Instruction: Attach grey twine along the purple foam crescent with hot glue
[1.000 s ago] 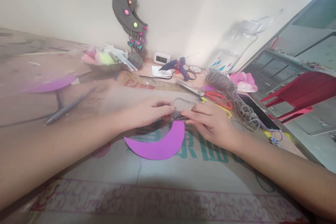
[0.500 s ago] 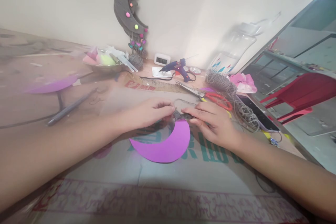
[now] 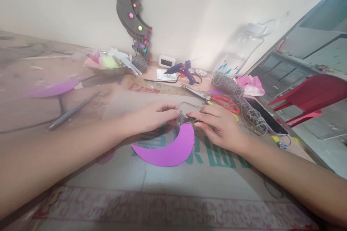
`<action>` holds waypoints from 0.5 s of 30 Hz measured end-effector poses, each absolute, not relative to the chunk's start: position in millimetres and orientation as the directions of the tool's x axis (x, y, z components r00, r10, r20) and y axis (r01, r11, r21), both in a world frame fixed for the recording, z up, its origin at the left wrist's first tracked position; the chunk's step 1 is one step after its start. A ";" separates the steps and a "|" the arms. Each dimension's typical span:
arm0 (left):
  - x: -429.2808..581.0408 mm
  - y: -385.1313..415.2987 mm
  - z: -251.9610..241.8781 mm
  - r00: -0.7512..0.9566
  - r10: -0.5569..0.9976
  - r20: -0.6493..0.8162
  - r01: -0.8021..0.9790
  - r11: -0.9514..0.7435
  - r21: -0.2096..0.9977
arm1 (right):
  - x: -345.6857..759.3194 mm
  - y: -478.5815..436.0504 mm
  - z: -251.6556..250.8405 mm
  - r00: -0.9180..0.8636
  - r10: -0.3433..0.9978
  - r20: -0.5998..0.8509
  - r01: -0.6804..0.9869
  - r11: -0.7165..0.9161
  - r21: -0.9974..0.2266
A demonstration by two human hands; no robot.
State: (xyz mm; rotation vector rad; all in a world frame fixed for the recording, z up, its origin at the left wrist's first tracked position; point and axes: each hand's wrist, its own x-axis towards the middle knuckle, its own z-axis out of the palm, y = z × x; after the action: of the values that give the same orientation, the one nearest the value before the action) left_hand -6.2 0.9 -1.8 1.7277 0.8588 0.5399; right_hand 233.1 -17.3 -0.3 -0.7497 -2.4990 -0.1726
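Observation:
A purple crescent [image 3: 170, 151] hangs between my hands over a printed sheet, its upper tip wrapped in grey yarn [image 3: 183, 118]. My left hand [image 3: 162, 115] is closed at the wrapped tip, thumb and forefinger pinching it; its other fingers are partly hidden. On the other side, my right hand [image 3: 217, 124] pinches a small dark bundle of yarn between thumb and fingers, beside the tip. A thin strand of yarn loops above both hands.
Scissors [image 3: 225, 104], a yarn skein [image 3: 230, 86] and a phone [image 3: 267, 117] lie at right. Behind stand a glue gun [image 3: 181, 68], a clock [image 3: 167, 61] and a bowl [image 3: 105, 70]. A pen [image 3: 73, 112] lies left. A decorated grey crescent [image 3: 124, 7] hangs on the wall.
The purple crescent has shifted slightly left and swung a little. Both hands keep nearly the same pinching pose.

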 end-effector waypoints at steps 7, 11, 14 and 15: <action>-7.8 3.3 -2.0 0.638 0.766 -0.078 0.292 -0.147 0.945 | 232.2 -17.8 -1.1 -0.717 0.473 0.513 0.543 0.840 -0.016; -8.0 3.4 -1.6 0.640 0.766 -0.068 0.298 -0.166 0.940 | 232.4 -17.9 0.0 -0.722 0.466 0.511 0.536 0.844 -0.013; -8.5 2.7 -1.0 0.644 0.762 -0.069 0.301 -0.169 0.939 | 232.5 -17.6 0.4 -0.725 0.456 0.516 0.528 0.849 -0.009; -8.7 2.5 -0.7 0.646 0.760 -0.073 0.301 -0.166 0.939 | 232.5 -17.5 0.4 -0.726 0.453 0.518 0.525 0.851 -0.009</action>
State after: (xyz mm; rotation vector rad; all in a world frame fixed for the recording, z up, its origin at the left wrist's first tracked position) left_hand -8.7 2.5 -0.7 1.7452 0.8622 0.5113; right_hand 232.5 -17.5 0.4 -0.7151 -2.5093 -0.1878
